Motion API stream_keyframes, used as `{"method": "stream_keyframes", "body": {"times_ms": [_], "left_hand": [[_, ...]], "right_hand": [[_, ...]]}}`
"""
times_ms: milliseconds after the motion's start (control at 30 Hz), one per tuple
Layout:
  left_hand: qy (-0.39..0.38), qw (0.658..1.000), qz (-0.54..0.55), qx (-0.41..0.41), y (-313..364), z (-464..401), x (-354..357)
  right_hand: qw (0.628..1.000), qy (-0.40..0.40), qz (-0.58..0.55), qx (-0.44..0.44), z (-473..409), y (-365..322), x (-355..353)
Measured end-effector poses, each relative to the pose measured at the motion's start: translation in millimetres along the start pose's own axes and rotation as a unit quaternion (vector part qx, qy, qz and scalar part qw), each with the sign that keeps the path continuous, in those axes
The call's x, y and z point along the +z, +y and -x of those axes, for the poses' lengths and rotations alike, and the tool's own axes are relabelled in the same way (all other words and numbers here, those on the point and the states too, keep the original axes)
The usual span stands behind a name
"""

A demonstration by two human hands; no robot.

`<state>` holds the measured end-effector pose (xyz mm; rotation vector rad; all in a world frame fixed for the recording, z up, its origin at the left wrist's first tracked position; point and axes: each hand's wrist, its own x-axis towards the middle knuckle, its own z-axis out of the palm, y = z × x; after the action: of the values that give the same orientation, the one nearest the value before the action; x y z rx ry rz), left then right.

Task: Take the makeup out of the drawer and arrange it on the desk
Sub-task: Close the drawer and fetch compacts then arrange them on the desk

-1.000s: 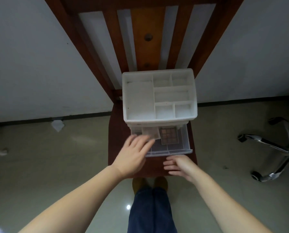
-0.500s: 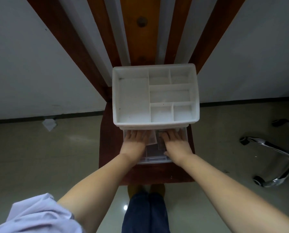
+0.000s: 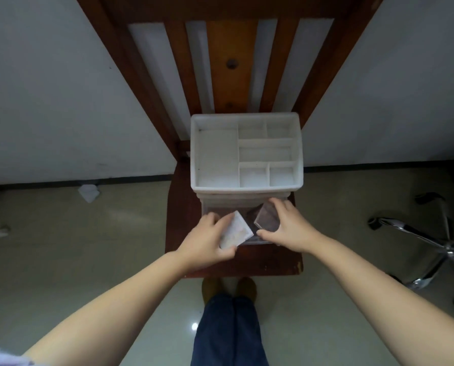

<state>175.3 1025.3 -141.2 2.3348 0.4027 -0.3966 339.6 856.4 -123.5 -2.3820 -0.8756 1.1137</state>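
Note:
A white plastic organizer [image 3: 218,158] with divided top compartments stands on a dark wooden chair seat [image 3: 178,228]. Its clear drawer [image 3: 210,207] is pulled out toward me. My left hand [image 3: 204,241] grips a pale flat makeup palette [image 3: 236,232], tilted up over the drawer's front left. My right hand [image 3: 289,228] holds a dark brownish makeup palette [image 3: 266,217] by its edges, tilted above the drawer's right side. The two palettes nearly meet in the middle. The drawer's inside is mostly hidden by my hands.
The chair's slatted back [image 3: 231,62] rises behind the organizer against a white wall. A chrome swivel-chair base [image 3: 437,244] stands on the floor at right. Crumpled paper scraps [image 3: 88,192] lie by the wall at left. My legs and shoes [image 3: 228,286] are below the seat.
Both hands were flat inside the drawer half a second ago. Now each has lifted a palette up and back toward me, tilted out of the drawer.

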Motion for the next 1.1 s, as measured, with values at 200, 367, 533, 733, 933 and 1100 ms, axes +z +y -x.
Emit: {"method": "stream_keyframes", "body": {"times_ms": [200, 367, 533, 733, 933, 1100], "left_hand": [[-0.073, 0.994, -0.074, 0.042, -8.7, 33.7, 22.8], [-0.181, 0.972, -0.146, 0.029, -18.3, 26.8, 39.6], [-0.188, 0.964, -0.184, 0.029, -19.8, 19.5, 50.5], [-0.087, 0.962, -0.253, 0.052, -14.5, 9.7, 40.5], [-0.053, 0.967, -0.250, 0.018, -9.8, -37.2, 5.4], [-0.068, 0.958, -0.278, 0.008, -16.1, -43.1, 1.3]], "right_hand": [[1.000, -0.013, 0.012, -0.007, 16.8, -1.3, 1.4], [0.977, -0.140, 0.144, -0.069, 29.2, -0.2, 27.5], [0.951, -0.177, 0.243, -0.077, 21.2, 6.5, 53.9], [0.946, -0.122, 0.290, -0.071, 22.4, 16.7, 51.8], [0.967, -0.050, 0.247, -0.031, -14.9, 5.5, 19.7], [0.972, -0.020, 0.232, -0.017, -30.1, -5.6, 16.6]]}}
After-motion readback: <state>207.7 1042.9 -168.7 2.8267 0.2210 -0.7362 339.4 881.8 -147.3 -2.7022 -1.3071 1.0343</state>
